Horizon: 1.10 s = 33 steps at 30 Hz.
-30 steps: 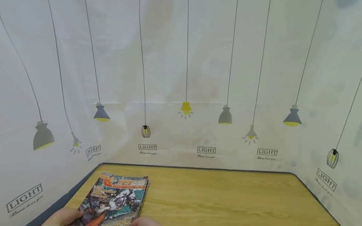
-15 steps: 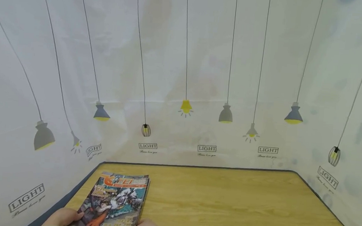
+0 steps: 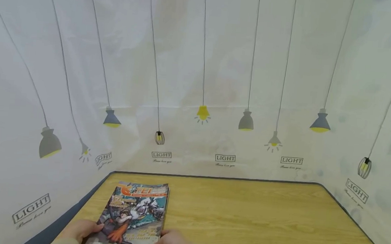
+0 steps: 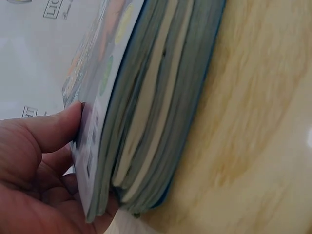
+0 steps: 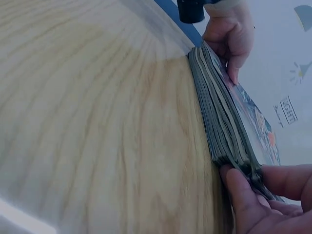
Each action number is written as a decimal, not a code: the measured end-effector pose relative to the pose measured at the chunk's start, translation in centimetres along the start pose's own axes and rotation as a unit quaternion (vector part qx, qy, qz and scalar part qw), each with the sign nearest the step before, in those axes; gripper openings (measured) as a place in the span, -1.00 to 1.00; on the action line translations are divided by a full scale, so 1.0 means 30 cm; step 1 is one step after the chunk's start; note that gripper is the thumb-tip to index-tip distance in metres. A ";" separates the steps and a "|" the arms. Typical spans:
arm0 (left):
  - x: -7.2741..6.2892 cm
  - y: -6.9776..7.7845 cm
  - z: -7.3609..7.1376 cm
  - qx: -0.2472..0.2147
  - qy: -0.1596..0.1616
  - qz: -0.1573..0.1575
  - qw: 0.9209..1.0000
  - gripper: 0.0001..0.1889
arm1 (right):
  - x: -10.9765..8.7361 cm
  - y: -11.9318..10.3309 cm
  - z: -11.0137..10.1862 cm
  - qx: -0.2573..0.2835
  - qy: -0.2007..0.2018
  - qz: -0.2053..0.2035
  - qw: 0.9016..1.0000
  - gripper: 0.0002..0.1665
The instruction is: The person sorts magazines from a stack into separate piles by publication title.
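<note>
A thick stack of magazines [image 3: 140, 213] lies at the left of the table, its colourful illustrated cover facing up. At its left edge, my left hand [image 3: 81, 231] holds on with the thumb on the cover; in the left wrist view the left hand's fingers [image 4: 58, 192] curl against the side. My right hand [image 3: 172, 242] grips the right edge near the front corner. In the right wrist view the right thumb [image 5: 287, 180] lies over the upper magazines, with fingers at the page edges. Page edges [image 4: 151, 107] show uneven layers. Parts of the fingers are hidden behind the stack.
The wooden table [image 3: 260, 219] has a dark border and extends to the right of the stack. White curtains [image 3: 221, 62] printed with hanging lamps and "LIGHT" labels enclose it at the back and both sides.
The magazine stack and both hands have shifted slightly right and away from me. More of the cover's lower part, with a barcode, now shows. The head view has tilted a little.
</note>
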<state>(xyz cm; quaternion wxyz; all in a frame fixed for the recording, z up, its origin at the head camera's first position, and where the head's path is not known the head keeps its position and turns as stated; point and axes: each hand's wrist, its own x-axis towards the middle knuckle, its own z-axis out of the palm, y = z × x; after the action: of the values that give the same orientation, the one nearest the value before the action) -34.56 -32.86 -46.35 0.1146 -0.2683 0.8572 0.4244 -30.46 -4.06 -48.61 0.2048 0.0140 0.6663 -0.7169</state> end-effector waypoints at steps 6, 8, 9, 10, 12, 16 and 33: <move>0.003 0.021 0.066 -0.007 0.005 0.048 0.999 -0.32 | 0.023 0.002 -0.082 0.030 0.007 0.011 0.999 -0.60; -0.004 0.031 0.088 -0.003 0.005 0.072 0.997 -0.31 | 0.025 0.003 -0.114 0.035 0.010 0.006 0.999 -0.51; -0.006 0.038 0.100 -0.007 0.005 0.083 0.997 -0.32 | 0.024 0.002 -0.131 0.038 0.011 0.003 0.999 -0.46; -0.008 0.046 0.113 -0.008 0.007 0.092 0.996 -0.33 | 0.023 0.001 -0.149 0.038 0.010 -0.001 0.999 -0.40; -0.011 0.066 0.144 -0.023 0.012 0.099 0.995 -0.39 | 0.020 -0.002 -0.187 0.037 0.012 -0.006 0.999 -0.31; -0.013 0.110 0.217 -0.065 0.007 0.098 0.993 -0.47 | 0.017 -0.003 -0.271 0.028 0.021 -0.014 0.999 -0.22; -0.099 0.262 0.465 -0.117 -0.075 0.182 0.974 -0.60 | -0.040 -0.012 -0.620 -0.008 0.042 -0.014 0.999 -0.16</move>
<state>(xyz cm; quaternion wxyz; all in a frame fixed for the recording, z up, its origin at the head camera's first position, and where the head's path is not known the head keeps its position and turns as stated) -36.91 -16.87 -48.42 0.0677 -0.0869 0.8252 0.5540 -34.18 14.15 -49.98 0.1665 0.0329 0.6804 -0.7129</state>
